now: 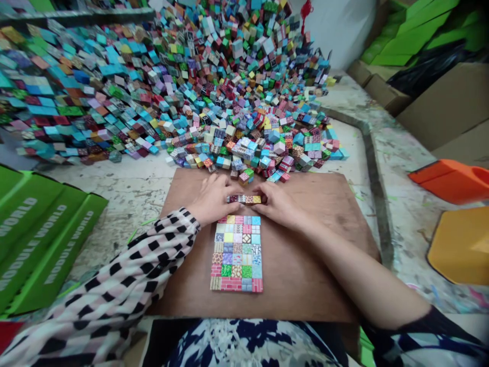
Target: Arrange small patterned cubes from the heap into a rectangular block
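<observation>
A short row of small coloured cubes [245, 199] lies across the brown board [305, 265], pinched between my two hands. My left hand [214, 199] closes on the row's left end, my right hand [278, 204] on its right end. Just below the row sits a flat rectangular block of patterned cubes [237, 254], several rows deep, lying on the board. The row in my hands is at the block's far edge, a small gap apart. A huge pile of loose coloured cubes [214, 102] spreads beyond the board.
Green flat boxes printed "MODULE WORLD" [42, 244] lie at the left. An orange plastic piece [451, 178] and a yellow one [462, 244] lie at the right on the stained table [397, 153]. Cardboard boxes [443, 102] and green sheets stand at the back right.
</observation>
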The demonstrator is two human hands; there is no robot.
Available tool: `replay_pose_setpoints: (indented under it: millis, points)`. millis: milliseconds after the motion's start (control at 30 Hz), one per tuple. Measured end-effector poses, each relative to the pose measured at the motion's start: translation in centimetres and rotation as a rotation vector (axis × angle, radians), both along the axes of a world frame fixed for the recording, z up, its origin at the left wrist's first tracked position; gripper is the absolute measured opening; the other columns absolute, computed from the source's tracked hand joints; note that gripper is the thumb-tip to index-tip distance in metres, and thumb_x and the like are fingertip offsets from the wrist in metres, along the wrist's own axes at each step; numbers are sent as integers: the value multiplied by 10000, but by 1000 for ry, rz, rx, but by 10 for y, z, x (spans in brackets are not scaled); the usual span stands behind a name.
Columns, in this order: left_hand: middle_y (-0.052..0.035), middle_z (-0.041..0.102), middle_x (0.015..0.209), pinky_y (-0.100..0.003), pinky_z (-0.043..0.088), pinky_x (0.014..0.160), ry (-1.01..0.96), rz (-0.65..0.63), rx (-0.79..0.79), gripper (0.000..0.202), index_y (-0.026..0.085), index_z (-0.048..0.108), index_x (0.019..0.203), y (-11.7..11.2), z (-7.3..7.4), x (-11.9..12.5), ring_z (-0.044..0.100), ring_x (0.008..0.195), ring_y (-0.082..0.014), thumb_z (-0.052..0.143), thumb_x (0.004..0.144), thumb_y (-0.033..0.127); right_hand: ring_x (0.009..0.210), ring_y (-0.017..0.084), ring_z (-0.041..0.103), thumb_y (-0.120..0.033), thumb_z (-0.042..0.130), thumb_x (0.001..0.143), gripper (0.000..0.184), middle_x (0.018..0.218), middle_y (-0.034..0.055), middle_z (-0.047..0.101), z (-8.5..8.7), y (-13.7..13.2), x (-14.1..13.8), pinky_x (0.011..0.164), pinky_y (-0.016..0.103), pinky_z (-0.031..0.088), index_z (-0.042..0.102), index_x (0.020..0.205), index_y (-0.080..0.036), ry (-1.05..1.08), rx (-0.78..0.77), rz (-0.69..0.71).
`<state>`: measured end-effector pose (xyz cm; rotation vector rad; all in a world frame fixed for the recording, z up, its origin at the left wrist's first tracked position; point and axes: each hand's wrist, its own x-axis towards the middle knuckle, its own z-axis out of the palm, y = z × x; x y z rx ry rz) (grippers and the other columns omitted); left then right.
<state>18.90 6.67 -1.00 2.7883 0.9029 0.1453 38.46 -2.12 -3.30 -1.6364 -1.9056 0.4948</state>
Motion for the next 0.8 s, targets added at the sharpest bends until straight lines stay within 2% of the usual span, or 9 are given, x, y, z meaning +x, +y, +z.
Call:
replay_pose_setpoints:
  millis: [67,133,233,300,433,533,667,800]
  points:
    - [-54,575,1029,-411,358,853,19,-20,16,331,287,704,1122,-2,1,6,467,1011,-274,646,836,442,791,184,544,-144,678,793,110,823,27,589,-1,1,-1,700,303,415,600,865,-174,-13,-13,-2]
    - [-57,586,1026,-411,355,847,30,-35,37,304,273,716,1083,-4,0,10,465,1008,-274,622,851,446,786,181,546,-134,672,798,95,811,22,585,0,2,0,705,300,416,603,843,-181,-33,-32,18]
    - [-62,595,1007,-415,359,838,29,-39,45,300,260,722,1064,-6,-1,15,472,1009,-280,608,857,445,818,195,561,-126,652,814,106,850,39,598,4,0,5,737,314,435,620,902,-176,-86,-67,30]
    - [-64,598,1013,-425,366,844,28,-35,20,306,263,723,1067,-6,1,15,476,1021,-288,607,854,449,864,216,568,-120,629,826,124,909,77,597,8,-4,12,777,339,453,630,946,-153,-144,-76,-18]
    - [-63,593,1095,-464,382,894,-6,-19,-80,403,277,675,1179,0,9,3,487,1051,-298,634,821,457,951,256,558,-176,616,851,311,1057,134,550,15,-15,16,807,379,479,601,1157,-129,-205,46,-136]
    - [-72,588,1061,-467,403,935,-136,38,-125,394,232,655,1199,8,8,-19,506,1063,-282,581,861,422,914,229,554,-208,550,905,253,1023,96,544,15,-17,5,790,365,481,612,1148,-179,-189,112,-55]
    - [-65,592,987,-405,462,906,-275,135,-240,313,189,670,1142,11,-5,-45,574,990,-229,524,891,307,877,203,543,-234,491,955,203,987,89,556,11,-7,-11,775,340,467,650,1065,-172,-174,56,91]
    - [-59,631,960,-375,494,874,-326,148,-383,292,173,685,1118,-1,-13,-47,615,921,-194,512,905,273,833,200,532,-199,486,952,203,917,90,574,11,-4,-14,758,337,449,680,998,-161,-206,-39,152]
